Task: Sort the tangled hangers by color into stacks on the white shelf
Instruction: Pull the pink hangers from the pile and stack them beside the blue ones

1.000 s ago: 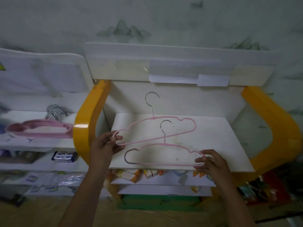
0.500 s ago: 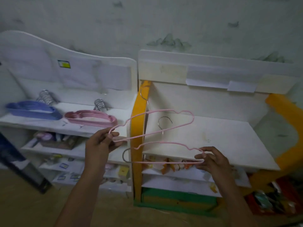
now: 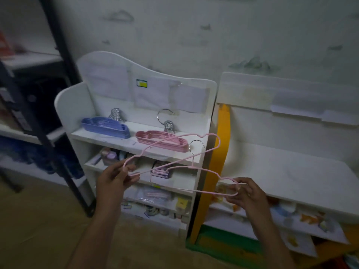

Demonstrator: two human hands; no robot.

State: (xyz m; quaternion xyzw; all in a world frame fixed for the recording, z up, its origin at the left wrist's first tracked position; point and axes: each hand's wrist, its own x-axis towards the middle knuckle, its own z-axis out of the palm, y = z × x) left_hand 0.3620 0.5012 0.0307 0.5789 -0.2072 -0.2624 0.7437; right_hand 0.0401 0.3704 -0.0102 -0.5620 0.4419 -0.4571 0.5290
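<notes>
My left hand point(image 3: 114, 179) pinches the left end of a thin pink hanger point(image 3: 194, 135) that slants up to the right. My right hand point(image 3: 246, 193) pinches the right end of a second pink hanger point(image 3: 206, 169), which lies lower and has a silver hook. Both hangers are in the air in front of the white shelf point(image 3: 120, 141). On its top board sit a stack of blue hangers point(image 3: 105, 126) at the left and a stack of pink hangers point(image 3: 153, 137) at the right, hooks toward the back.
Right of the white shelf stands a yellow-sided unit point(image 3: 221, 152) with a bare white top board point(image 3: 291, 171). A dark metal rack post point(image 3: 64, 121) stands at the left. Lower boards of both units hold small packets and papers. Brown floor lies below.
The view has swung left, so the white shelf with its blue and pink stacks now sits ahead. Both hands carried their pink hangers leftward, away from the yellow unit's board.
</notes>
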